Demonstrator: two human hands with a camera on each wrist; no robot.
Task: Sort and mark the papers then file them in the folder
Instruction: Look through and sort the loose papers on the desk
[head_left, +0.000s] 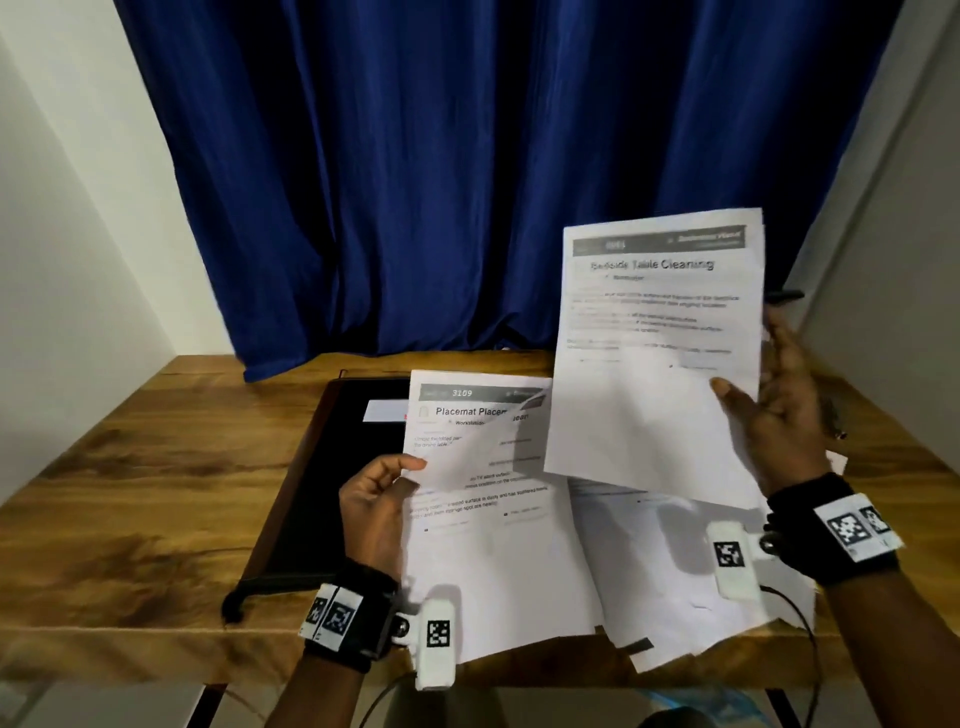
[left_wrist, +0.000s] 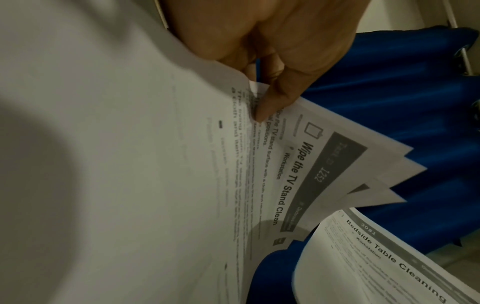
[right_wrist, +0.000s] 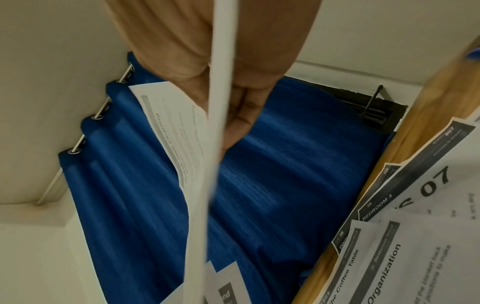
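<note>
Right hand holds the "Bedside Table Cleaning" sheet upright at right of frame, thumb across its front, fingers behind. Left hand pinches the lifted sheets of the paper stack at lower centre on the worktop. Black folder lies just left.

Papers fanned, folder closed
Printed white papers overlap the black folder (flat, left of centre); one sheet upright at right.

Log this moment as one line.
phase: sorting | left hand: pinches stack | right hand: holds Bedside Table Cleaning sheet raised | folder: on table
</note>
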